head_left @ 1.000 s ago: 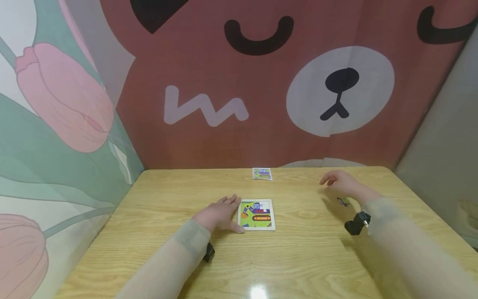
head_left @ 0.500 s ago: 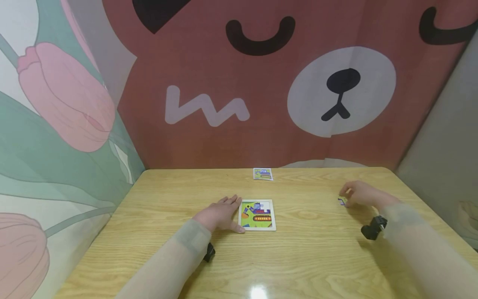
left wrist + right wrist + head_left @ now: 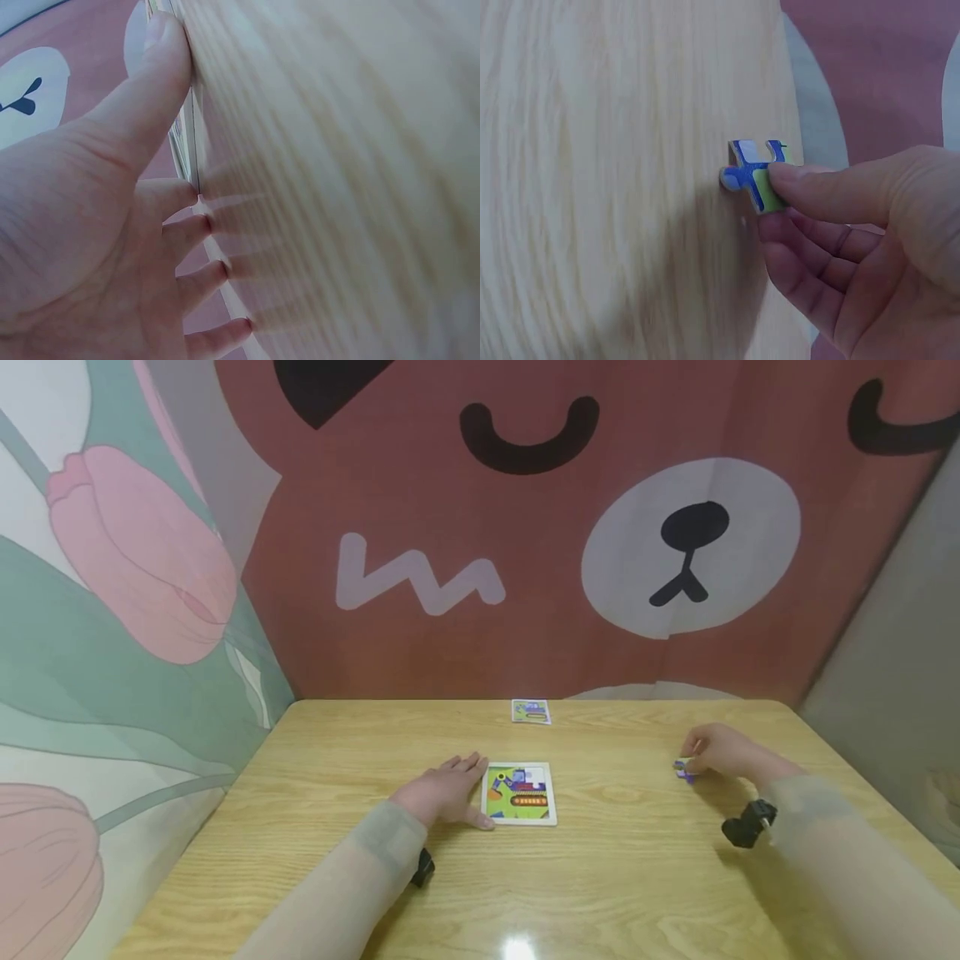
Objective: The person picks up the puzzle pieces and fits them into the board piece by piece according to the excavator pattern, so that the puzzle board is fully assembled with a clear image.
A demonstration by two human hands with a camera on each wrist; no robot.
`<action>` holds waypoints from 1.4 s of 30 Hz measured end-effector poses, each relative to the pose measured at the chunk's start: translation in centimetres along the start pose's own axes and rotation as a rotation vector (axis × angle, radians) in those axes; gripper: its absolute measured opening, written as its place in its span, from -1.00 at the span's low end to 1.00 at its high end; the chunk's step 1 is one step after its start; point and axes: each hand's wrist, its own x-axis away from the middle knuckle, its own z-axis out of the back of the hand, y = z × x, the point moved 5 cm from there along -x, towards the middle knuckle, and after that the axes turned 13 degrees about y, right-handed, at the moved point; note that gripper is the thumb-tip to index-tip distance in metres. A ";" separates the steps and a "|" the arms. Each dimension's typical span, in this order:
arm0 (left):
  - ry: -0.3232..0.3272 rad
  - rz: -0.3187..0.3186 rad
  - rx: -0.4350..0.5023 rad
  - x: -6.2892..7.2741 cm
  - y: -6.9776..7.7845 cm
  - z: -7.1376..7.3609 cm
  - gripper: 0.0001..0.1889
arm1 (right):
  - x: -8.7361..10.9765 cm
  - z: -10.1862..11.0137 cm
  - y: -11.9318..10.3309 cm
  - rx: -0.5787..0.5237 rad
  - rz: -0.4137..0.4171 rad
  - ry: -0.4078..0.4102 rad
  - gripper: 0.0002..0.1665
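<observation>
A jigsaw puzzle (image 3: 517,793) in a white frame lies on the table, its picture showing a digger; a white gap shows at its upper right. My left hand (image 3: 444,792) rests on the table with fingers spread, thumb and fingertips touching the frame's left side. In the right wrist view, my right hand (image 3: 855,232) pinches a blue and green puzzle piece (image 3: 754,174) between thumb and fingers, just above the wood. Part of that piece is hidden under the thumb. The head view has this hand at the table's right side.
A small picture card (image 3: 531,712) with a similar digger lies at the back edge of the wooden table (image 3: 600,877). Behind it rises a wall covering (image 3: 420,652) printed with a bear. A black wrist camera (image 3: 748,823) hangs below the right forearm.
My right hand has moved right and down to the loose puzzle piece, taken it between thumb and fingers, and turned it. The left hand has stayed at the puzzle frame.
</observation>
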 end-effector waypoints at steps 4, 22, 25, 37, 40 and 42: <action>-0.005 0.010 0.001 0.0 0.1 -0.1 0.13 | -0.5 -1.2 -1.6 -0.088 0.025 -0.007 -0.88; 0.006 -0.005 -0.008 0.1 0.4 0.3 0.14 | -2.5 -8.7 -13.4 -0.294 0.104 -0.060 -0.87; 0.006 -0.007 -0.016 0.0 0.3 0.2 0.15 | -2.9 -9.9 -14.6 -0.300 0.098 -0.054 -0.88; 0.006 -0.002 -0.015 -0.2 0.0 -0.2 0.16 | -4.0 -13.2 -16.4 -0.329 0.060 -0.053 -0.91; 0.003 0.005 -0.019 -0.2 -0.1 -0.2 0.16 | -3.8 -13.5 -16.4 -0.326 0.043 -0.065 -0.91; 0.000 0.009 -0.020 -0.3 0.0 -0.1 0.15 | -3.7 -13.7 -16.3 -0.324 0.028 -0.070 -0.91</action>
